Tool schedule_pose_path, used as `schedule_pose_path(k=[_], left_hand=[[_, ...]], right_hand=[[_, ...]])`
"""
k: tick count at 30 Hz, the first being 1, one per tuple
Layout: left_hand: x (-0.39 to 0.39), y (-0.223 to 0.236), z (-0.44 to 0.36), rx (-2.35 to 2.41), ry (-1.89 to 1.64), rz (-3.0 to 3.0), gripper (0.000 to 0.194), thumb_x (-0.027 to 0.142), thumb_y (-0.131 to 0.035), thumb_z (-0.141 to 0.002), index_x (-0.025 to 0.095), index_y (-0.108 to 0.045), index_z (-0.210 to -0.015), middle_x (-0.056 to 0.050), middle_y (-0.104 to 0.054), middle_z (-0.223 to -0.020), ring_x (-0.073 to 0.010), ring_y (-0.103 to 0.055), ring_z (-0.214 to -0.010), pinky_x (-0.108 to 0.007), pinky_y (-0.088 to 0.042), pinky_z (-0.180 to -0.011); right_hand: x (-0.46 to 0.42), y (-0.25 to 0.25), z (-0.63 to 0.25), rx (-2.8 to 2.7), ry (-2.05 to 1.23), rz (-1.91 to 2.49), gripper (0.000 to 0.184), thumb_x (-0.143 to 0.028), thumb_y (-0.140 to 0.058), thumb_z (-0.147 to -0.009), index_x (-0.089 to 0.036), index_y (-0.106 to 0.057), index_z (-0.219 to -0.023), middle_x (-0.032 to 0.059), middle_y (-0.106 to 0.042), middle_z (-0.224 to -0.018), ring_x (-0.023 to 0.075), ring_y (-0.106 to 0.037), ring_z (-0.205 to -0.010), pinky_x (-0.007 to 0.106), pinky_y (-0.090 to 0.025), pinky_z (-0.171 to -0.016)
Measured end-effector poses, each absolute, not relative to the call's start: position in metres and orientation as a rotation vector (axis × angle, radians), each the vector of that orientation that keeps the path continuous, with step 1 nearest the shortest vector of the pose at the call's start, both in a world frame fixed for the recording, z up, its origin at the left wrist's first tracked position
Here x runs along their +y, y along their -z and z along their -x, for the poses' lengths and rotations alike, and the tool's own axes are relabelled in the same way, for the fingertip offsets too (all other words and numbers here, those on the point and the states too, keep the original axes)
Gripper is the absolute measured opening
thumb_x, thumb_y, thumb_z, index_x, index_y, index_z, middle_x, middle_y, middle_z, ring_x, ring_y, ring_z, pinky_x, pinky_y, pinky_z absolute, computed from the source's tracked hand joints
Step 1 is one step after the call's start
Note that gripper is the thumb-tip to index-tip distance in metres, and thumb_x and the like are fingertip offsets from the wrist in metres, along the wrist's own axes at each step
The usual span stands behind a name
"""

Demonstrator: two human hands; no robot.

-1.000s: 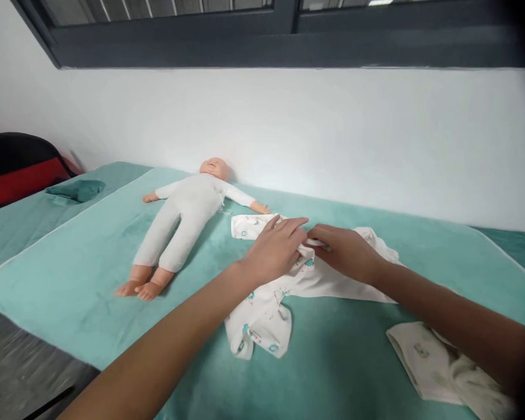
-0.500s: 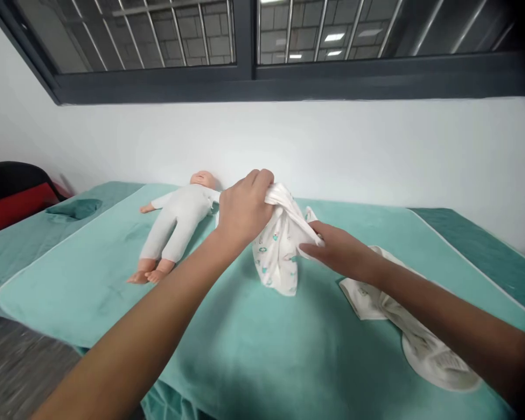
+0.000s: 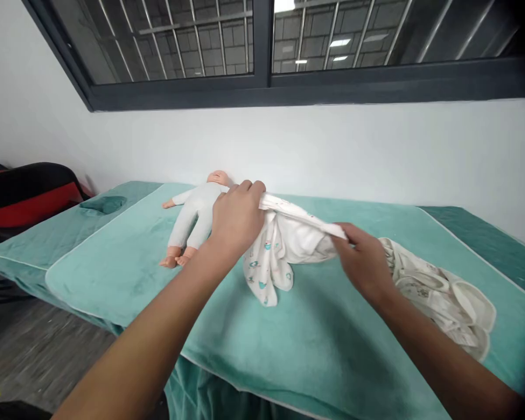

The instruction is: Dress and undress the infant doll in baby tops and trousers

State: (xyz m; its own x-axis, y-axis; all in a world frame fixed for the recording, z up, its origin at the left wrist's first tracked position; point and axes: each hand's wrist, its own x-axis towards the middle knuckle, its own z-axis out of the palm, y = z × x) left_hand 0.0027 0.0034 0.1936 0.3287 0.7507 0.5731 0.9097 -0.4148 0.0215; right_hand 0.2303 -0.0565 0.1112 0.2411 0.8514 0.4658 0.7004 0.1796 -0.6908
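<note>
Between my hands a white baby garment (image 3: 266, 256) with small green and coloured prints is stretched above the bed. My left hand (image 3: 240, 219) is closed on its upper left edge. My right hand (image 3: 361, 256) pinches the other end, pulling the edge taut to the right. The garment's lower part hangs down in folds; its exact cut cannot be made out. Left of it, a baby doll (image 3: 196, 210) in pale clothing lies on its back, head toward the wall, one arm hidden behind my left hand. More white baby clothes (image 3: 446, 297) lie crumpled beyond my right forearm.
A green padded bed (image 3: 114, 268) with a lighter cover stands against the white wall (image 3: 332, 151). Above is a dark-framed window (image 3: 262, 87) with bars. A red and black chair (image 3: 35, 195) is at the left, beside the grey floor (image 3: 39, 344).
My right hand has moved to the right, stretching the garment's edge from bunched to taut. The left hand keeps its hold. The view has shifted slightly left.
</note>
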Motion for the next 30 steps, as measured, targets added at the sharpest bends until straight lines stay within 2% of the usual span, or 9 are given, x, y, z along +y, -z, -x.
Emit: schedule_pose_path(k=[5, 9, 12, 16, 18, 21, 23, 26, 30], left_hand=[[0.016, -0.180, 0.013, -1.287, 0.327, 2.427, 0.026, 0.007, -0.047, -0.082, 0.020, -0.063, -0.099, -0.007, -0.066, -0.093, -0.0259, -0.062, -0.094, -0.037, -0.045, -0.079], [0.019, -0.167, 0.018, -1.331, 0.317, 2.487, 0.019, 0.015, -0.047, -0.088, 0.020, -0.062, -0.098, -0.007, -0.067, -0.096, -0.0249, -0.065, -0.092, -0.035, -0.045, -0.074], [0.017, -0.160, 0.019, -1.440, 0.501, 2.512, 0.020, 0.023, -0.043, -0.094, 0.022, -0.060, -0.104, -0.005, -0.068, -0.103, -0.0227, -0.067, -0.087, -0.032, -0.044, -0.068], [0.010, -0.163, 0.006, -1.576, 1.016, 2.524, 0.019, 0.026, -0.040, -0.096, 0.022, -0.055, -0.108, -0.003, -0.069, -0.098, -0.0207, -0.066, -0.087, -0.032, -0.046, -0.071], [0.002, -0.170, -0.006, -1.618, 1.312, 2.593, 0.018, 0.025, -0.039, -0.096, 0.022, -0.053, -0.106, -0.002, -0.068, -0.094, -0.0174, -0.064, -0.083, -0.030, -0.049, -0.070], [-0.011, -0.182, -0.014, -1.556, 1.525, 2.854, 0.017, 0.028, -0.044, -0.095, 0.023, -0.055, -0.107, -0.001, -0.068, -0.099, -0.0145, -0.064, -0.087, -0.028, -0.053, -0.075], [-0.017, -0.184, -0.007, -1.478, 1.545, 2.950, 0.023, 0.034, -0.052, -0.093, 0.024, -0.057, -0.113, -0.003, -0.067, -0.116, -0.0168, -0.062, -0.106, -0.031, -0.053, -0.089], [-0.017, -0.168, 0.017, -1.567, 1.614, 2.902, 0.053, 0.041, -0.066, -0.085, 0.030, -0.050, -0.135, -0.004, -0.048, -0.148, -0.0222, -0.045, -0.137, -0.036, -0.046, -0.108], [-0.023, -0.118, 0.044, -1.891, 1.757, 3.006, 0.077, 0.036, -0.070, -0.081, 0.028, -0.035, -0.148, -0.007, -0.046, -0.152, -0.0244, -0.048, -0.136, -0.038, -0.046, -0.109]], right_hand=[[-0.062, -0.133, -0.246, -1.358, 0.025, 1.468, 0.023, -0.023, -0.051, -0.085, -0.023, -0.065, -0.102, 0.0059, -0.067, -0.103, 0.0232, -0.061, -0.092, 0.033, -0.045, -0.079], [-0.057, -0.125, -0.244, -1.631, -0.163, 1.668, 0.016, -0.027, -0.057, -0.080, -0.023, -0.061, -0.095, 0.0035, -0.065, -0.090, 0.0198, -0.058, -0.075, 0.030, -0.043, -0.066], [-0.053, -0.105, -0.229, -1.843, -0.538, 1.717, 0.021, -0.040, -0.060, -0.084, -0.024, -0.061, -0.098, 0.0024, -0.066, -0.088, 0.0201, -0.059, -0.073, 0.030, -0.043, -0.061], [-0.046, -0.082, -0.191, -1.882, -0.719, 1.456, 0.058, -0.045, -0.074, -0.075, -0.021, -0.056, -0.124, 0.0089, -0.061, -0.125, 0.0286, -0.056, -0.117, 0.040, -0.047, -0.095], [-0.039, -0.077, -0.169, -1.716, -0.847, 1.335, 0.071, -0.043, -0.077, -0.073, -0.020, -0.049, -0.135, 0.0101, -0.057, -0.135, 0.0287, -0.053, -0.125, 0.041, -0.044, -0.103], [-0.028, -0.080, -0.146, -1.476, -1.067, 1.106, 0.055, -0.044, -0.069, -0.082, -0.022, -0.055, -0.131, 0.0082, -0.062, -0.131, 0.0266, -0.059, -0.119, 0.038, -0.050, -0.099], [-0.022, -0.088, -0.140, -1.382, -1.101, 0.982, 0.048, -0.046, -0.062, -0.088, -0.024, -0.057, -0.130, 0.0075, -0.064, -0.128, 0.0265, -0.061, -0.116, 0.038, -0.051, -0.096], [-0.020, -0.100, -0.138, -1.334, -1.137, 0.890, 0.055, -0.052, -0.052, -0.091, -0.029, -0.048, -0.141, 0.0064, -0.063, -0.131, 0.0270, -0.061, -0.117, 0.041, -0.053, -0.094], [-0.029, -0.098, -0.130, -1.438, -1.239, 0.970, 0.062, -0.070, -0.042, -0.086, -0.029, -0.061, -0.129, 0.0093, -0.069, -0.117, 0.0292, -0.066, -0.107, 0.042, -0.057, -0.081]])
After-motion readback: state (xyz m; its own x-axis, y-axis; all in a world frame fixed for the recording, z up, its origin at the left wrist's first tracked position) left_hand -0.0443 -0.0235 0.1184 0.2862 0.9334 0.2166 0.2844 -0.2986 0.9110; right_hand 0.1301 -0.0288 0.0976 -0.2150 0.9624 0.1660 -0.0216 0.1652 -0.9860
